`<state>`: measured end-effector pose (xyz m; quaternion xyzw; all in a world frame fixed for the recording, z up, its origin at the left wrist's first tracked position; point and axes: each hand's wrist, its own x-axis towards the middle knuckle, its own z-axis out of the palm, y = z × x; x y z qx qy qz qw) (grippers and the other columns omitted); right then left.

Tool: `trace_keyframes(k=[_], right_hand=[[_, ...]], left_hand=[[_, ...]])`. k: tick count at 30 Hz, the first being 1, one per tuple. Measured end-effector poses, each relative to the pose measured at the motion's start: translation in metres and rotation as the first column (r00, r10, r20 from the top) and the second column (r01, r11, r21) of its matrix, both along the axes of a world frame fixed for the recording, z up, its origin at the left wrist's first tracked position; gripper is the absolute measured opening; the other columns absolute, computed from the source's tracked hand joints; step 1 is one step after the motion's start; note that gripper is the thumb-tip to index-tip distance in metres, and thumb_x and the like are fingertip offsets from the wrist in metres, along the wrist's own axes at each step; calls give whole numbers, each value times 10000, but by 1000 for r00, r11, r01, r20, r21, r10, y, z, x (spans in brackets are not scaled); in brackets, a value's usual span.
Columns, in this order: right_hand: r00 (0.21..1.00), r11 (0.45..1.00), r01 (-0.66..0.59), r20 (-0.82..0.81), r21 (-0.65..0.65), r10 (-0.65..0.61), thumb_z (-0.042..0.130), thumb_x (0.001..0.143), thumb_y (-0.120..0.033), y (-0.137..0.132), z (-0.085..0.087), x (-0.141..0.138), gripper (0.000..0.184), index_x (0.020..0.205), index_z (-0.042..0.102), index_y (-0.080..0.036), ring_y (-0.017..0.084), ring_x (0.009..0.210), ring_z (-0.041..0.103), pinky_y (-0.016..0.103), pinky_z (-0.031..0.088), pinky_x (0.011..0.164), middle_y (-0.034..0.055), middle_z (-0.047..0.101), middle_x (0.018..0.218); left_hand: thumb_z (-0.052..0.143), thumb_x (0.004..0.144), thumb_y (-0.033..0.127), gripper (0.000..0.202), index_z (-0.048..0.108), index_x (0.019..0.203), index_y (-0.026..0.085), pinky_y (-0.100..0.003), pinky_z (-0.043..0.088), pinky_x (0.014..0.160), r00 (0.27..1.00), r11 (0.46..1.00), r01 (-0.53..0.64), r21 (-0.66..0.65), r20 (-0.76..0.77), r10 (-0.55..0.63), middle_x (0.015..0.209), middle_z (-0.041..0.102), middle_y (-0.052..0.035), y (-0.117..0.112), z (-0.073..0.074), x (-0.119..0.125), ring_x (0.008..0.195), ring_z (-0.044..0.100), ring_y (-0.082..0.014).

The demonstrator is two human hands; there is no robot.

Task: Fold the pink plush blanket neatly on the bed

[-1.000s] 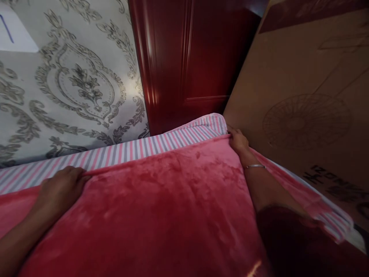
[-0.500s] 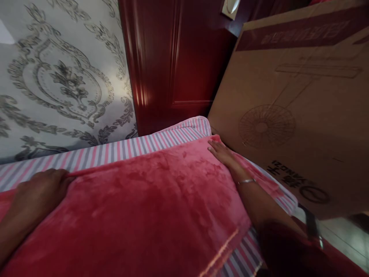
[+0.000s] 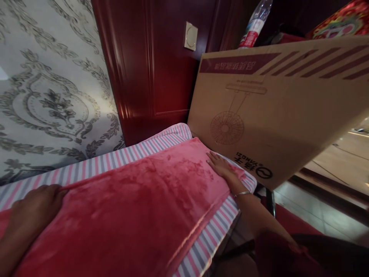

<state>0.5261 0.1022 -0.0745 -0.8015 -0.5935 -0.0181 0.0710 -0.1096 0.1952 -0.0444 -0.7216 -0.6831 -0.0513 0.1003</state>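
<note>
A plush pink-red cloth (image 3: 138, 196), perhaps a small blanket, is spread over a pink, grey and white striped cover (image 3: 100, 163). At the left, my left hand (image 3: 36, 207) is closed on the far edge of the plush cloth, its fingertips partly hidden. My right hand (image 3: 220, 165) lies flat with fingers stretched out on the cloth near its far right corner. A bracelet circles the right wrist. The cloth looks mostly smooth between the hands, with darker brushed patches in its pile. Striped fabric shows past its far and right edges.
A large cardboard box (image 3: 276, 100) with a printed fan stands against the right end of the striped cover. On top are a plastic bottle (image 3: 255, 25) and a red patterned package (image 3: 343, 23). Patterned wallpaper (image 3: 54, 96) and a dark red panel (image 3: 170, 84) rise behind.
The view has shifted, so more of the box, the bottle and the floor shows. My right hand has slid from the far corner toward the cloth's right edge. My left hand keeps its grip.
</note>
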Motion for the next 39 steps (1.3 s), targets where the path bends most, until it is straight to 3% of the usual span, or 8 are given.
trace_keyframes(k=[4, 8, 13, 20, 22, 28, 33, 39], right_hand=[[1000, 999, -10, -13, -52, 9, 320, 1075, -434, -20, 9, 2, 573, 1607, 369, -226, 242, 1532, 314, 444, 321, 1220, 81, 292, 1687], [997, 997, 59, -37, -51, -61, 325, 1065, -459, -33, 21, -7, 557, 1561, 452, -243, 323, 1523, 315, 595, 296, 1196, 110, 346, 1663], [991, 991, 131, -26, 13, -130, 317, 1062, -480, -78, 11, -2, 543, 1551, 465, -297, 345, 1506, 327, 626, 276, 1183, 86, 385, 1647], [994, 989, 110, -38, 99, -106, 280, 1069, -453, -108, 0, 9, 539, 1558, 459, -312, 312, 1429, 416, 533, 353, 1156, 32, 357, 1666], [990, 982, 140, -29, 130, -137, 270, 1070, -441, -109, 1, 6, 540, 1541, 489, -292, 323, 1405, 433, 542, 357, 1144, 53, 404, 1639], [982, 970, 189, -51, 154, -183, 263, 1069, -430, -113, 5, -3, 546, 1518, 523, -259, 341, 1389, 431, 546, 366, 1121, 96, 450, 1603], [977, 966, 212, -43, 151, -208, 270, 1067, -439, -114, 8, -5, 543, 1521, 520, -278, 335, 1390, 429, 511, 405, 1097, 77, 457, 1600], [980, 969, 199, -33, 147, -196, 259, 1062, -454, -114, 7, -2, 557, 1527, 512, -281, 331, 1378, 443, 513, 402, 1109, 65, 458, 1601]], left_hand=[[205, 975, 446, 534, 664, 863, 197, -372, 469, 655, 1000, 999, -6, -53, -3, 6, 927, 736, -139, -27, 27, 25, 858, 674, -317], [104, 999, 389, 669, 689, 1100, 81, -442, 521, 800, 996, 991, 44, 124, -88, -33, 1149, 696, -237, -43, 45, 40, 1053, 671, -358], [201, 1000, 395, 637, 688, 1199, 35, -476, 494, 1005, 929, 924, 369, 97, -53, -366, 1259, 685, -231, -60, 54, 81, 1164, 641, -352], [448, 991, 584, 651, 439, 1571, 289, -540, 265, 1244, 399, 376, 914, -153, 171, -901, 1636, 415, -101, -165, 17, 182, 1514, 366, -322], [428, 1006, 591, 678, 338, 1616, 310, -563, 248, 1245, 357, 318, 927, -201, 202, -912, 1665, 358, -92, -186, 5, 189, 1545, 306, -324], [401, 1031, 566, 573, 538, 1487, 247, -560, 368, 1175, 425, 394, 902, -173, 206, -882, 1571, 499, -133, -194, 3, 198, 1461, 439, -339], [489, 1033, 369, 307, 666, 1214, 195, -447, 511, 997, 444, 457, 889, 38, 174, -879, 1209, 696, -127, -192, 9, 269, 1135, 648, -274], [494, 976, 107, 187, 653, 967, 204, -352, 529, 852, 519, 521, 853, -23, 128, -845, 940, 687, -74, -194, -5, 331, 908, 662, -225]])
